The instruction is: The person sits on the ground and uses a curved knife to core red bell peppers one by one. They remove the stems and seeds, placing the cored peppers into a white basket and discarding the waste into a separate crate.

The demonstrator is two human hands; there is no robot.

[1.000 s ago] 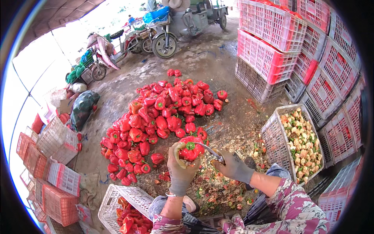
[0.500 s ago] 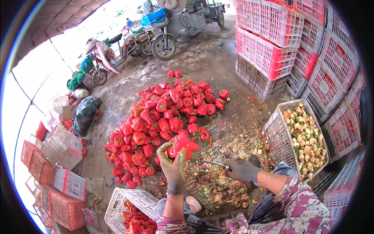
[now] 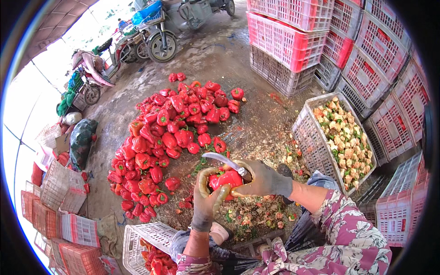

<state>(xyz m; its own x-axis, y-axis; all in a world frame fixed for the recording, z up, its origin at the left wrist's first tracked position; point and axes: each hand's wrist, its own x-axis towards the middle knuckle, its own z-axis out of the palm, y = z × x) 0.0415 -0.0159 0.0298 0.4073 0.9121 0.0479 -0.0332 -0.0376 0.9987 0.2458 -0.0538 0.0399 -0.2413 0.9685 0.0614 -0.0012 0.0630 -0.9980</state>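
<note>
A red bell pepper (image 3: 225, 180) is gripped in my gloved left hand (image 3: 207, 197), its green stem end facing up. My gloved right hand (image 3: 262, 179) is closed round the handle of a knife and rests against the pepper's right side. The knife's curved blade (image 3: 221, 158) points up and left over the pepper. Beyond my hands lies a large heap of red bell peppers (image 3: 160, 123) on the ground. Near my left forearm stands a white crate (image 3: 137, 245) holding cut red peppers (image 3: 159, 262).
To my right, a crate (image 3: 316, 145) is filled with pale pepper cores (image 3: 346, 142). Tall stacks of red and white crates (image 3: 288, 41) stand behind it. More crates (image 3: 80, 228) line the left side. Motorbikes (image 3: 162, 46) are parked at the back. Scraps and seeds (image 3: 256, 213) litter the ground.
My right hand has brought the knife leftward and up to the pepper. The left hand has turned the pepper stem end up. The whole view has shifted, moving the surroundings left and up.
</note>
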